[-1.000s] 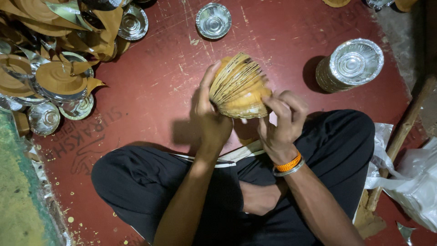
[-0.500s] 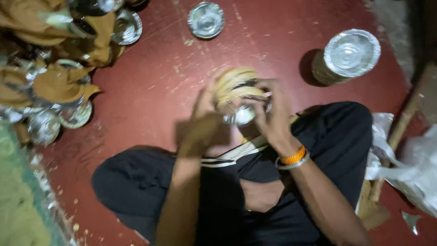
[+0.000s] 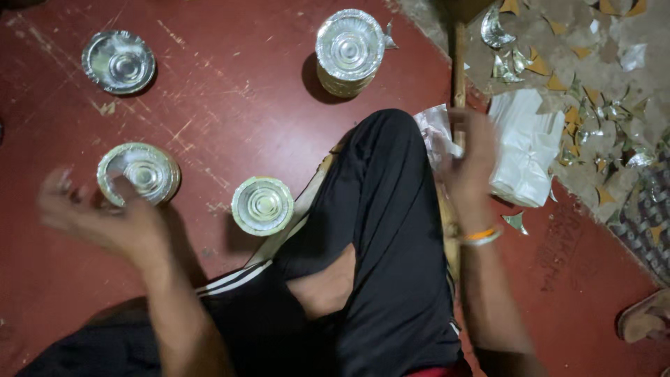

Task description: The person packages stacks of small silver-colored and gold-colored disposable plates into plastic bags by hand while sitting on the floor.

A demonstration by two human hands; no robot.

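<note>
I sit cross-legged on a red floor in black trousers. My left hand (image 3: 94, 213) is motion-blurred at the left with its fingers apart, right beside a stack of silver foil paper bowls (image 3: 143, 171); nothing shows in it. A second short stack of bowls (image 3: 262, 205) stands by my knee. My right hand (image 3: 471, 150), with an orange bangle on its wrist, is blurred over crumpled clear plastic (image 3: 434, 129) next to a white plastic bag (image 3: 527, 150). Its grip is too blurred to read.
A taller stack of foil bowls (image 3: 349, 47) stands at the top centre and a single bowl (image 3: 118, 61) at the top left. A wooden stick (image 3: 458, 66) runs along the red floor's edge. Foil and paper scraps (image 3: 600, 105) litter the ground at the right.
The stack of bowls both hands held before my chest is out of them. The hands have swung apart, left toward the floor stacks, right toward the plastic bag. The camera turned right.
</note>
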